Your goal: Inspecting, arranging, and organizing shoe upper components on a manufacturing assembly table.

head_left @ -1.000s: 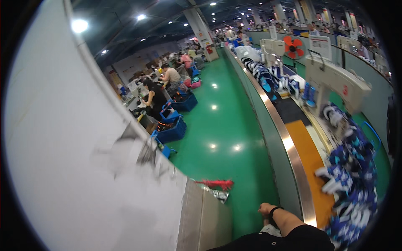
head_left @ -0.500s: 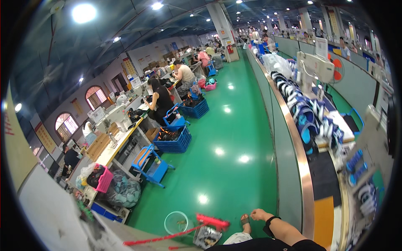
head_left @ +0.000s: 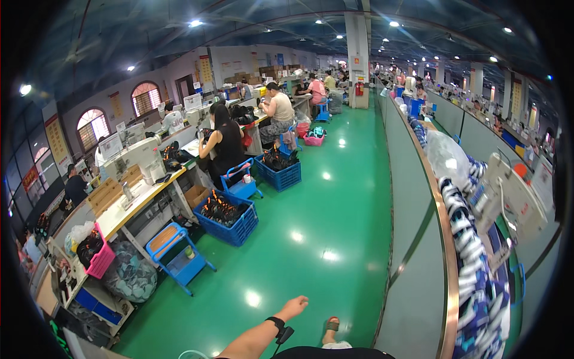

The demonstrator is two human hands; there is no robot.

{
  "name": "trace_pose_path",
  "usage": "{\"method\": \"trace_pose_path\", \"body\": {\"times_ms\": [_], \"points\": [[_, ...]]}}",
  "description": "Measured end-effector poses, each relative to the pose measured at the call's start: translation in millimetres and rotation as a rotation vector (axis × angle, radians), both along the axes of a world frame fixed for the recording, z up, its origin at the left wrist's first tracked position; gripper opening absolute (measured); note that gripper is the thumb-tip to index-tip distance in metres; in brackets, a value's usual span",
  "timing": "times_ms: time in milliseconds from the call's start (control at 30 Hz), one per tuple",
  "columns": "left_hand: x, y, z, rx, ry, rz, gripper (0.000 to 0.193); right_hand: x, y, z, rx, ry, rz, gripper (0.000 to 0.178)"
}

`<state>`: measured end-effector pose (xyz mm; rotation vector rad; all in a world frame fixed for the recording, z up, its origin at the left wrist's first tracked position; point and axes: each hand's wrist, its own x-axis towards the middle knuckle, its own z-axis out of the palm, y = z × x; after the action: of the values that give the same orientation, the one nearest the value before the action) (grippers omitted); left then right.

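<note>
My left hand [head_left: 295, 306] reaches in from the lower edge over the green floor, with a black band [head_left: 276, 325] and a small dark device at the wrist. It holds nothing and touches nothing. Its fingers are loose and slightly curled. Below and to its right, my sandalled foot [head_left: 332, 324] steps on the floor. My right hand is out of view. Left of the hand stands a blue cart [head_left: 185, 263] with a small green-topped container on its lower tray.
Blue crates [head_left: 239, 230] of dark pieces line the aisle's left side, beside seated people at worktables [head_left: 143, 206]. A pink basket [head_left: 100, 260] and a stuffed clear bag [head_left: 130, 275] are near left. A grey partition [head_left: 412, 263] runs along the right, with striped pieces [head_left: 469, 263] behind it.
My right hand has left the view and my left hand has come in. The red broom and dustpan are out of sight. The cart and crates now look nearer and farther left.
</note>
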<state>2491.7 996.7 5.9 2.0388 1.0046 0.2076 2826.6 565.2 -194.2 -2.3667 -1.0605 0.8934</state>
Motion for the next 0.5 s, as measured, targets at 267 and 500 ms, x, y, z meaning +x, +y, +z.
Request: {"method": "trace_pose_path", "body": {"times_ms": [267, 500], "points": [[-4, 100, -88, 0.031, 0.212, 0.074, 0.038, 190, 315, 24, 0.020, -0.142, 0.178, 0.025], [37, 189, -159, 0.541, 0.245, 0.193, 0.037, 360, 667, 165, 0.169, 0.384, -0.127, 0.012]]}}
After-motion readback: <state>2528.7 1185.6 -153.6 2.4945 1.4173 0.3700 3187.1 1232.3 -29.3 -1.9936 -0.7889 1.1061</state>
